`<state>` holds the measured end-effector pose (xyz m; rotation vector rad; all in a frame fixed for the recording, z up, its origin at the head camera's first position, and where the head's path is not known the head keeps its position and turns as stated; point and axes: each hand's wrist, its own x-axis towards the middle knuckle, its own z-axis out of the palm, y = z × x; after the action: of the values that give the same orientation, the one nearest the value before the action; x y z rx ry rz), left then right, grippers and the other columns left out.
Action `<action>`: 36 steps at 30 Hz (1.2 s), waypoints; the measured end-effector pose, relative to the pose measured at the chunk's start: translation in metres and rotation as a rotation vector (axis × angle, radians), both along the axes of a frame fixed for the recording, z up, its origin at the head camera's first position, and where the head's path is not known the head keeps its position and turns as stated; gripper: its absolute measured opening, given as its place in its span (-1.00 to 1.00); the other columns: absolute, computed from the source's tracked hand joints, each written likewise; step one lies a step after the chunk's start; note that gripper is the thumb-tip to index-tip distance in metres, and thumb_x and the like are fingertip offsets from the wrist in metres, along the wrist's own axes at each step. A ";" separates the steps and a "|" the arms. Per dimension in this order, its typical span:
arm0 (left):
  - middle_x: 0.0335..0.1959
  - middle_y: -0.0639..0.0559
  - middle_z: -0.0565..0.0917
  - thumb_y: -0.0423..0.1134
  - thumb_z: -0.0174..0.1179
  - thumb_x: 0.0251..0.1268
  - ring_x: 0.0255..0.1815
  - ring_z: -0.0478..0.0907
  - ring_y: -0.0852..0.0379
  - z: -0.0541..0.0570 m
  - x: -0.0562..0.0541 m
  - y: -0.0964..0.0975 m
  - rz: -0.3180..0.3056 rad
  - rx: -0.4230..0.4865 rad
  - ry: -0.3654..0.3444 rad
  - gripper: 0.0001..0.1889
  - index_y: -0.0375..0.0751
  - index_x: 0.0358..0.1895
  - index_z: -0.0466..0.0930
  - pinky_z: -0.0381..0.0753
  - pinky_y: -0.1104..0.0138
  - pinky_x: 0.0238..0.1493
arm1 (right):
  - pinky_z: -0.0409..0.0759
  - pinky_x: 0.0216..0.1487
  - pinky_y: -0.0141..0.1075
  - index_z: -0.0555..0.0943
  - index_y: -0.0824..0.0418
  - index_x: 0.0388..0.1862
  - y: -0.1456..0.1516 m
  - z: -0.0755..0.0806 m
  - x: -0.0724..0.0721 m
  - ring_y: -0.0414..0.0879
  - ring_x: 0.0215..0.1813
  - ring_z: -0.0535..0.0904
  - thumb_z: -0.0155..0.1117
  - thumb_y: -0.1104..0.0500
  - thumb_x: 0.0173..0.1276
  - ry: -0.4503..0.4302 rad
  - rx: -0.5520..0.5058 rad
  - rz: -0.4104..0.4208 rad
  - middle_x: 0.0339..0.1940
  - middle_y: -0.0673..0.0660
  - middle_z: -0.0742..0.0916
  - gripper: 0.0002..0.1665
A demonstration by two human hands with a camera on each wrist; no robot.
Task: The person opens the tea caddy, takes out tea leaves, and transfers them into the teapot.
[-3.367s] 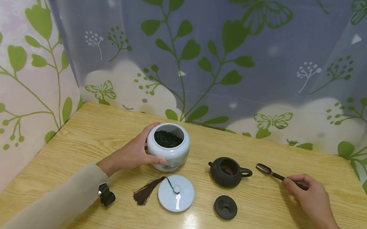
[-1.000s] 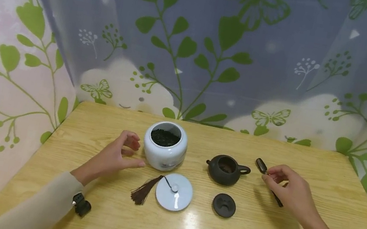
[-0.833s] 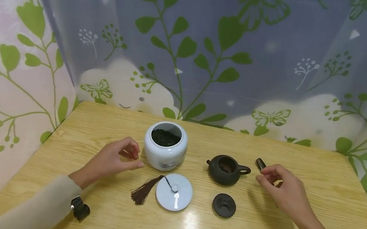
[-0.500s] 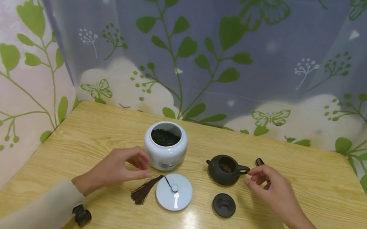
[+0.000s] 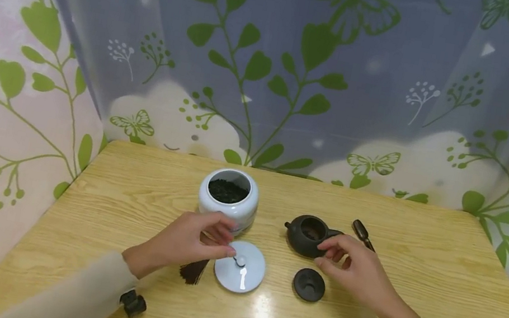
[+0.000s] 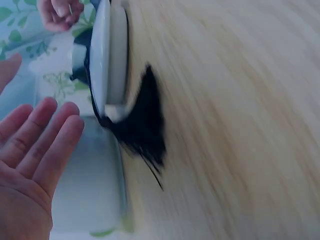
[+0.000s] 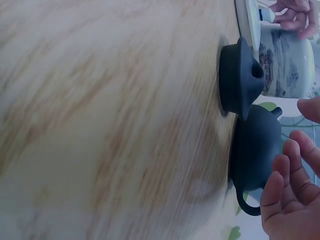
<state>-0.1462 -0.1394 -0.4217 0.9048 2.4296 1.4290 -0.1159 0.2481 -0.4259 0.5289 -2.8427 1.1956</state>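
My left hand [image 5: 191, 239] hovers between the white jar and its lid, thumb and fingers apart, nothing in them. The white porcelain jar [image 5: 245, 211] holds dark tea leaves [image 5: 228, 191]. Just in front of it lies the pale lid [image 5: 241, 279] with a round knob and a dark tassel [image 6: 145, 120]. My right hand [image 5: 357, 271] hangs over the near right side of the dark teapot [image 5: 301, 241], fingers loosely bent and holding nothing. Below the pot sits its small dark lid [image 5: 309, 285]. In the right wrist view the teapot's handle [image 7: 245, 205] shows beside the fingers.
A dark tea scoop [image 5: 361, 232] rests on the wooden table [image 5: 446, 261] right of the teapot, its handle partly behind my right hand. A patterned curtain [image 5: 270, 71] stands behind the table. A black camera [image 5: 134, 304] is strapped to my left wrist.
My left hand let go of the jar, drew back, then moved right over the lid's edge. The right hand put down the tea scoop and moved left to the teapot.
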 end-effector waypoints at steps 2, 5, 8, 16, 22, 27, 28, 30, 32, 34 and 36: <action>0.03 -0.14 0.84 -0.15 0.55 0.39 -0.01 0.82 0.11 0.001 0.001 0.007 -0.004 0.008 -0.018 -0.52 -0.23 0.28 0.69 0.80 0.34 0.05 | 0.60 -0.20 -0.35 0.76 0.03 0.06 -0.003 -0.001 -0.001 -0.28 -0.17 0.57 0.55 0.05 0.49 -0.002 -0.004 0.016 -0.18 -0.10 0.71 -0.76; 0.10 -0.15 0.81 -0.12 0.52 0.43 0.05 0.81 0.08 0.003 0.003 0.017 -0.002 0.004 -0.031 -0.50 -0.21 0.33 0.66 0.78 0.35 0.09 | 0.60 -0.22 -0.34 0.76 0.04 0.06 -0.006 -0.003 -0.001 -0.27 -0.20 0.57 0.56 0.04 0.48 -0.016 -0.009 0.044 -0.19 -0.09 0.70 -0.74; 0.17 -0.15 0.79 -0.10 0.49 0.47 0.09 0.81 0.05 0.004 0.005 0.026 -0.001 -0.015 -0.022 -0.48 -0.17 0.38 0.63 0.77 0.33 0.14 | 0.62 -0.21 -0.33 0.75 0.07 0.06 -0.009 -0.005 -0.001 -0.27 -0.23 0.56 0.55 0.03 0.49 -0.041 -0.009 0.074 -0.19 -0.07 0.68 -0.73; 0.33 -0.18 0.71 -0.11 0.41 0.56 0.25 0.76 -0.06 0.008 0.003 0.054 -0.051 -0.026 -0.042 -0.46 -0.18 0.48 0.56 0.71 0.25 0.30 | 0.61 -0.24 -0.33 0.74 0.06 -0.04 -0.010 -0.010 0.003 -0.29 -0.30 0.56 0.55 0.02 0.49 -0.077 -0.006 0.128 -0.27 -0.10 0.67 -0.79; 0.23 -0.05 0.77 -0.18 0.24 0.70 0.06 0.82 0.07 0.006 -0.004 0.074 0.032 -0.144 0.081 -0.60 -0.19 0.44 0.59 0.76 0.30 0.12 | 0.59 -0.27 -0.35 0.74 -0.01 -0.12 -0.012 -0.016 0.005 -0.29 -0.32 0.54 0.59 0.01 0.45 -0.090 -0.023 0.155 -0.30 -0.11 0.66 -0.82; 0.09 0.01 0.75 -0.21 0.20 0.71 -0.15 0.80 0.17 0.006 -0.010 0.094 0.099 -0.184 0.129 -0.63 -0.16 0.44 0.59 0.75 0.36 -0.08 | 0.57 -0.30 -0.35 0.72 0.01 -0.11 -0.010 -0.018 0.007 -0.28 -0.33 0.53 0.60 -0.01 0.43 -0.135 -0.039 0.173 -0.31 -0.07 0.66 -0.77; 0.08 0.01 0.74 -0.22 0.20 0.71 -0.22 0.77 0.20 0.006 -0.012 0.098 0.108 -0.184 0.127 -0.63 -0.16 0.44 0.59 0.74 0.39 -0.14 | 0.56 -0.30 -0.35 0.72 0.01 -0.11 -0.010 -0.018 0.007 -0.28 -0.33 0.53 0.60 -0.02 0.43 -0.136 -0.036 0.174 -0.32 -0.07 0.65 -0.77; 0.06 0.02 0.71 -0.21 0.20 0.72 -0.36 0.70 0.28 0.007 -0.014 0.104 0.121 -0.188 0.111 -0.63 -0.15 0.44 0.58 0.69 0.43 -0.23 | 0.54 -0.32 -0.36 0.71 0.01 -0.12 -0.009 -0.018 0.007 -0.29 -0.35 0.51 0.60 -0.02 0.43 -0.125 -0.026 0.176 -0.33 -0.08 0.64 -0.76; 0.06 0.02 0.68 -0.19 0.19 0.73 -0.46 0.62 0.34 0.008 -0.015 0.110 0.132 -0.206 0.110 -0.63 -0.12 0.45 0.56 0.65 0.44 -0.25 | 0.52 -0.33 -0.36 0.70 0.01 -0.12 -0.008 -0.019 0.008 -0.29 -0.36 0.49 0.60 -0.02 0.43 -0.120 -0.018 0.177 -0.35 -0.08 0.63 -0.76; 0.09 0.01 0.66 -0.18 0.19 0.73 -0.52 0.58 0.34 0.009 -0.017 0.115 0.135 -0.225 0.118 -0.62 -0.10 0.46 0.55 0.63 0.41 -0.21 | 0.51 -0.34 -0.37 0.70 0.02 -0.12 -0.007 -0.019 0.008 -0.30 -0.38 0.48 0.61 -0.02 0.43 -0.123 -0.015 0.174 -0.37 -0.09 0.62 -0.75; 0.13 0.00 0.65 -0.17 0.19 0.73 -0.45 0.57 0.31 0.009 -0.019 0.119 0.144 -0.244 0.130 -0.62 -0.09 0.47 0.54 0.62 0.36 -0.09 | 0.50 -0.35 -0.37 0.69 0.02 -0.12 -0.005 -0.020 0.009 -0.31 -0.40 0.47 0.61 -0.02 0.42 -0.132 -0.015 0.173 -0.39 -0.09 0.61 -0.74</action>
<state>-0.1653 -0.0206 -0.4132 0.8032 2.7396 1.1114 -0.1073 0.2427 -0.4461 0.7354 -2.9453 1.3243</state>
